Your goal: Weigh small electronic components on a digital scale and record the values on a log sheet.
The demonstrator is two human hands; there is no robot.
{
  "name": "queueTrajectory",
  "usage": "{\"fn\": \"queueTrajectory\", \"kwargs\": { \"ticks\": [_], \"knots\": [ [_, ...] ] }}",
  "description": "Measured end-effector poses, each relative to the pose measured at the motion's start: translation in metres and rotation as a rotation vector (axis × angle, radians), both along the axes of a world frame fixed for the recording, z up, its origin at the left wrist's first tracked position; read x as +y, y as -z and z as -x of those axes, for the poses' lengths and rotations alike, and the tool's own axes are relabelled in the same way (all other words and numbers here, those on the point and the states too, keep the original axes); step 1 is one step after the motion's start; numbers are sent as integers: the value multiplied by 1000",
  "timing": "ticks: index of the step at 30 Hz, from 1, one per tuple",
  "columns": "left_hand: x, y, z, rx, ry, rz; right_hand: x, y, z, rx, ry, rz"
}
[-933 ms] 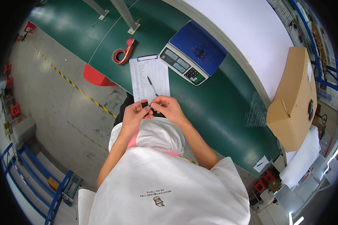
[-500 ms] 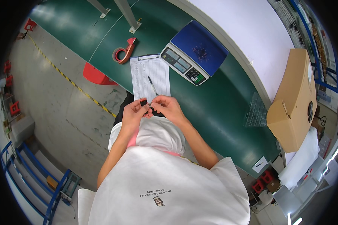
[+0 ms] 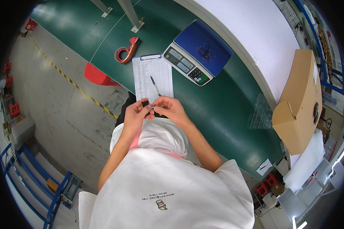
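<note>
My left hand (image 3: 135, 113) is closed round a small bundle of thin black pieces with reddish tips (image 3: 145, 103); their exact kind is too small to make out. My right hand (image 3: 170, 109) meets it at the fingertips, thumb and forefinger pinched together beside the bundle. Whatever lies in that pinch is mostly hidden by the fingers. Just beyond both hands lies a clipboard with a ruled sheet (image 3: 142, 74), and a pen (image 3: 154, 84) rests across the paper.
A scale with a blue platform (image 3: 191, 36) carries a scatter of small dark and reddish pieces (image 3: 205, 54). Left of it lies a red tape dispenser (image 3: 132, 49). A cardboard box (image 3: 298, 103) stands at the right, and a red stool (image 3: 97, 75) beside the green table (image 3: 218, 126).
Both hands stay in nearly the same place, with only slight finger movement around the black bundle. The rest looks the same.
</note>
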State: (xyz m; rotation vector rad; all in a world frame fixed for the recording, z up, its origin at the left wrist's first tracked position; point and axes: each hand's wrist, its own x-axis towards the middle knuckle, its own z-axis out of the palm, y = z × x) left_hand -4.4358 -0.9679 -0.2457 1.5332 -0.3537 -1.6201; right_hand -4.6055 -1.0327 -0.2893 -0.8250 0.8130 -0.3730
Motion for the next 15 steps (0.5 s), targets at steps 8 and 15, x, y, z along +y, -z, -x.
{"fn": "queueTrajectory", "kwargs": {
  "ticks": [8, 15],
  "knots": [
    [2, 3, -1, -3, 22, 1, 1, 0, 0, -36, 0, -9],
    [4, 12, 0, -10, 23, -5, 2, 6, -3, 73, 2, 85]
  ]
}}
